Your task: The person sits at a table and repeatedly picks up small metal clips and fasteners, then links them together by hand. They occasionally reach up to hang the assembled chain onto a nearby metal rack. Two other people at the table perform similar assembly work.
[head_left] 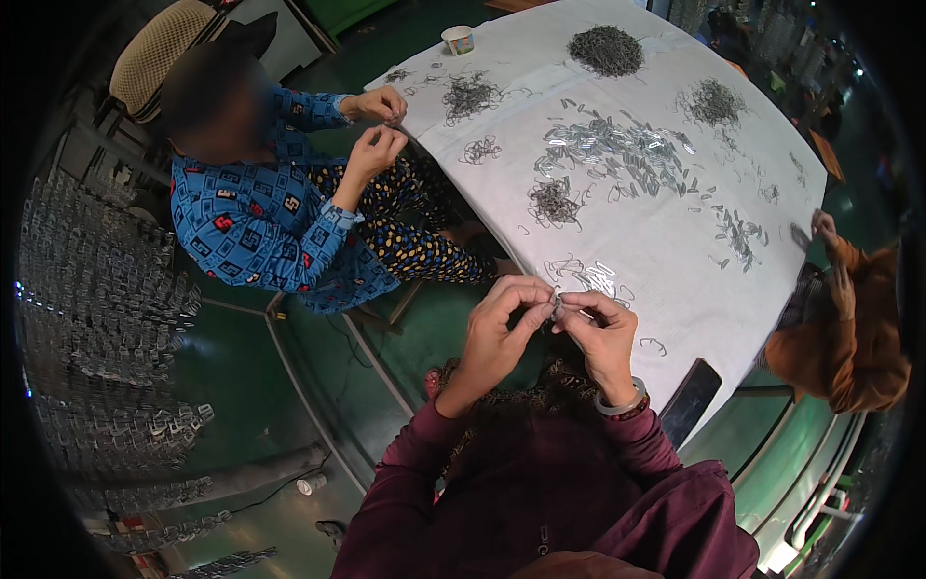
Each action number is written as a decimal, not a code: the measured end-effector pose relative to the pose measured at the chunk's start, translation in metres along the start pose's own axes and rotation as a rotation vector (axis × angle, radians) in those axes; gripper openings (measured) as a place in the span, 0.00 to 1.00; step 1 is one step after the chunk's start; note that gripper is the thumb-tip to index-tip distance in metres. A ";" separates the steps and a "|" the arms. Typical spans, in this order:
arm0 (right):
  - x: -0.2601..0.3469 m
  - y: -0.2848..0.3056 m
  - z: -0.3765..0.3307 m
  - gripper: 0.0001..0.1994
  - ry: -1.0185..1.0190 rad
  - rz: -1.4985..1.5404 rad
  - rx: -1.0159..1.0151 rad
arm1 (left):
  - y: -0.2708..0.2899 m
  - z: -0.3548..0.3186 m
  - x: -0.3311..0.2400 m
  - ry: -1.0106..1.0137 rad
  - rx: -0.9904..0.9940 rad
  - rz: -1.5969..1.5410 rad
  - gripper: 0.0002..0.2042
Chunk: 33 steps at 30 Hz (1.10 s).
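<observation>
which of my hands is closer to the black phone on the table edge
Right. The right hand is just up-left of the phone; the left hand lies farther left, beyond the right.

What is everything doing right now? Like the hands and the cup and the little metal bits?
Left hand: fingers pinched on a small metal clip.
Right hand: pinching the same small metal clip.
Paper cup: upright on the table's far corner.
Loose wire pieces: heaped in piles and scattered.
White table cover: spread flat.
Dark phone: lying at the table edge.
Co-worker's hands: raised together at the table edge.
</observation>
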State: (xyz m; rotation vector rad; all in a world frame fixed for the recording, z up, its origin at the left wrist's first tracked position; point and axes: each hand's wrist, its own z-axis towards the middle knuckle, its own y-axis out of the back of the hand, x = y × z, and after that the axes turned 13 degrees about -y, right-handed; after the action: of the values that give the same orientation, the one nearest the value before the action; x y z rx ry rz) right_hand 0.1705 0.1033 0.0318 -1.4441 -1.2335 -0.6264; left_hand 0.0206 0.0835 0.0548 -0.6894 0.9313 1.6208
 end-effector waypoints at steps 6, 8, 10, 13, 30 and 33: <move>-0.008 -0.001 -0.003 0.10 0.116 -0.141 0.008 | -0.019 -0.015 0.016 -0.093 -0.107 0.106 0.03; -0.009 0.003 -0.002 0.12 0.179 -0.271 0.033 | -0.024 -0.026 0.028 0.001 -0.182 -0.008 0.03; 0.004 0.020 0.011 0.16 0.334 -0.516 -0.023 | -0.027 -0.031 0.032 0.060 -0.230 -0.130 0.03; 0.037 0.087 0.079 0.23 0.565 -0.785 -0.314 | -0.019 -0.032 0.023 0.089 -0.240 -0.204 0.03; 0.020 0.274 0.322 0.21 0.286 -1.324 -0.713 | -0.022 -0.063 0.048 0.311 -0.166 0.002 0.09; 0.002 0.255 0.269 0.15 0.447 -1.234 -0.501 | -0.020 -0.066 0.050 0.174 -0.201 -0.017 0.05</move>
State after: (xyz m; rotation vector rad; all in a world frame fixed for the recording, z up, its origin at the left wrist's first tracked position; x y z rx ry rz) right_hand 0.3401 0.3856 -0.1388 -0.6596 -1.5665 -2.0701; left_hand 0.0263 0.0546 -0.0255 -0.9873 0.8905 1.6733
